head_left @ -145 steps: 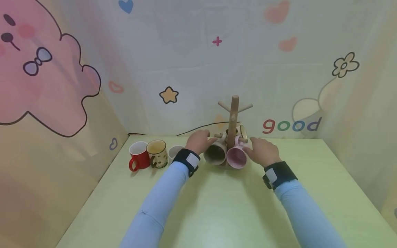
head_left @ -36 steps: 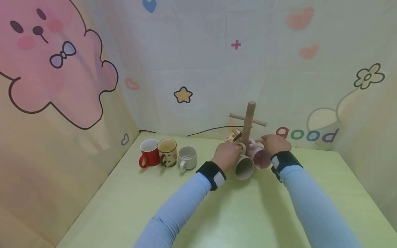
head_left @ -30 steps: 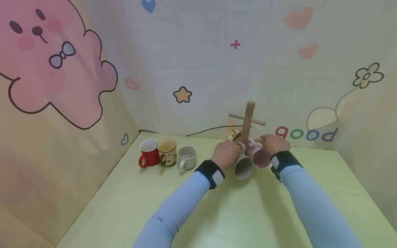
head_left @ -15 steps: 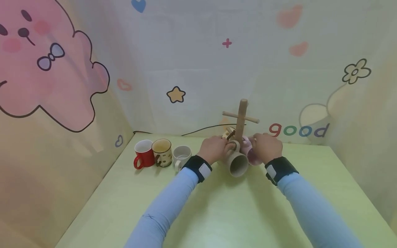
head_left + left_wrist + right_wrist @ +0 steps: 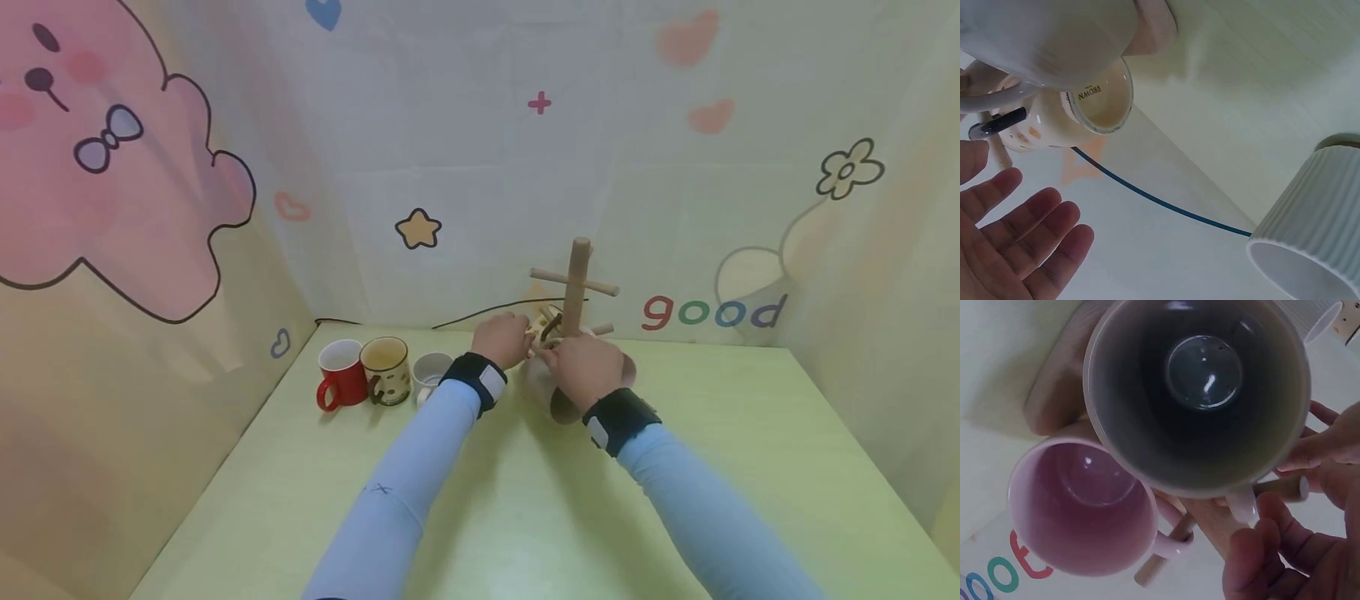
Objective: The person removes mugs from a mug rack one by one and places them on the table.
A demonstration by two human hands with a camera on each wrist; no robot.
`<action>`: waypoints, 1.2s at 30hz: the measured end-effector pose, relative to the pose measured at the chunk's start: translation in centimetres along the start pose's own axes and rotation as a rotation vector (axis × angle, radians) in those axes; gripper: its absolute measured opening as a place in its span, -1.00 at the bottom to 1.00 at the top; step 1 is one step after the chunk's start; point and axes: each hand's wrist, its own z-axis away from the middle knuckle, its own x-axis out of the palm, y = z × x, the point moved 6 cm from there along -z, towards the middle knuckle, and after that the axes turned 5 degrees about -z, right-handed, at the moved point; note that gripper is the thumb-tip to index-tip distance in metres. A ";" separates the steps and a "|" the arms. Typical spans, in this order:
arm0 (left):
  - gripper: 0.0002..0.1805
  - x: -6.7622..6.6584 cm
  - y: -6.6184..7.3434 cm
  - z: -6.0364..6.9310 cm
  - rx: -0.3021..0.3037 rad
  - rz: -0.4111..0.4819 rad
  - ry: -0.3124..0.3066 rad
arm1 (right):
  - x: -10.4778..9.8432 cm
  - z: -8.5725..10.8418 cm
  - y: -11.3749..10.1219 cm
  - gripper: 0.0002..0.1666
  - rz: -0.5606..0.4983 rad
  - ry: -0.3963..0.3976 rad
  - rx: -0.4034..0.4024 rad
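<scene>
The wooden mug tree [image 5: 576, 287] stands near the back wall. On its lower pegs hang a white mug [image 5: 1197, 453], a pink mug [image 5: 1085, 506] and a cream patterned mug [image 5: 1047, 122] with a dark brown handle. My left hand [image 5: 504, 340] is at the cream mug's peg [image 5: 1000, 153]; in the left wrist view its fingers are spread and relaxed, thumb and index tip beside the peg end. My right hand [image 5: 588, 367] is in front of the white mug, fingertips and thumb curled about the end of its peg [image 5: 1294, 489], beside the handle. It partly hides both front mugs.
To the left on the pale green table [image 5: 300, 500] stand a red mug [image 5: 345, 383], a spotted cream mug [image 5: 388, 385] and a ribbed white cup [image 5: 1310, 219]. The tree's upper pegs [image 5: 600, 287] jut out above my hands. A printed cloth wall [image 5: 480, 167] backs the table.
Over the seconds shown, the tree turned, bringing the white mug to the front and the cream one leftward. Lately my right hand left the pink mug's peg for the white mug's; my left hand drew back.
</scene>
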 end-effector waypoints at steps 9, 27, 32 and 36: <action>-0.70 0.4 0.1 -0.7 -0.028 0.004 -0.017 | 1.0 -0.5 -0.4 -0.55 0.030 -0.042 -0.003; -0.53 0.1 0.9 -1.5 -0.016 0.018 0.038 | 1.0 0.0 -0.3 -0.91 0.124 -0.047 -0.134; -0.61 0.1 1.1 -1.6 0.006 0.029 0.073 | 0.9 0.4 -0.3 -0.90 0.174 -0.075 -0.207; -0.64 0.0 1.2 -1.5 0.004 -0.004 0.057 | 0.8 0.4 0.4 -0.89 0.099 -0.128 -0.197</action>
